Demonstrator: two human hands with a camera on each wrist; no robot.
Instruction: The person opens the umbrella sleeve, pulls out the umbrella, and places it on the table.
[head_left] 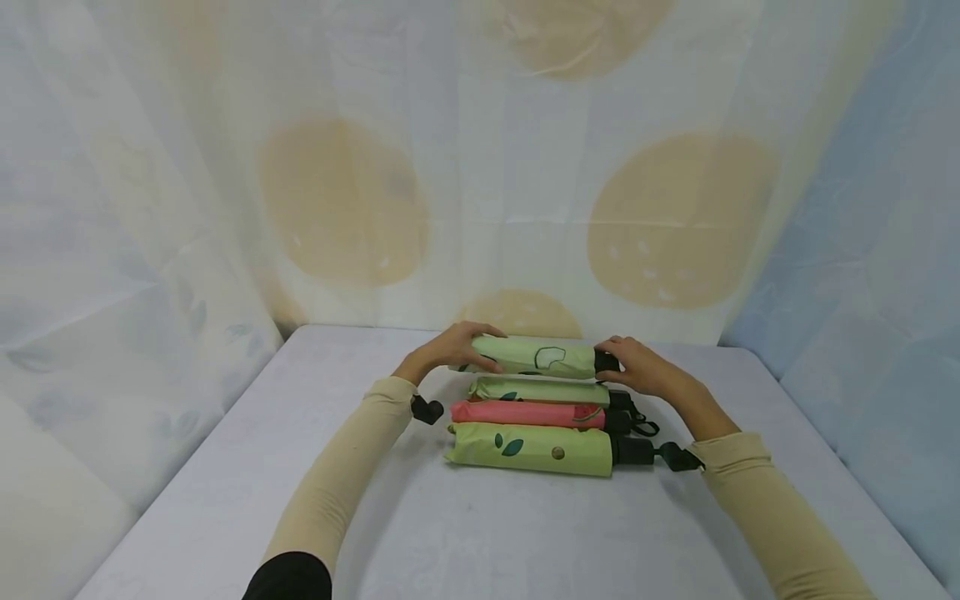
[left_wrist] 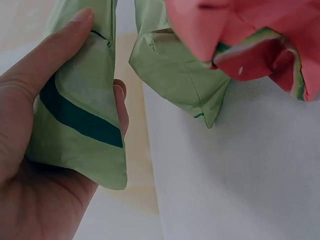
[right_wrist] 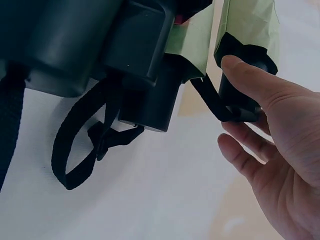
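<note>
A folded light green umbrella (head_left: 534, 357) lies crosswise at the far end of a row of umbrellas. My left hand (head_left: 453, 346) grips its cloth tip end (left_wrist: 75, 115), thumb on top and fingers under. My right hand (head_left: 637, 367) pinches its black handle (right_wrist: 240, 95) with thumb (right_wrist: 250, 75) above and fingers below. Nearer me lie three more folded umbrellas side by side: a green one (head_left: 540, 390), a pink one (head_left: 528, 413) and a green one with leaf prints (head_left: 532, 448). I cannot tell whether the held umbrella touches the table.
The grey table (head_left: 480, 533) is walled by a pale curtain with tan circles (head_left: 345, 200). Black handles (right_wrist: 145, 95) and wrist straps (right_wrist: 75, 150) stick out on the right side of the row. Rounded table corners sit at the back left and right.
</note>
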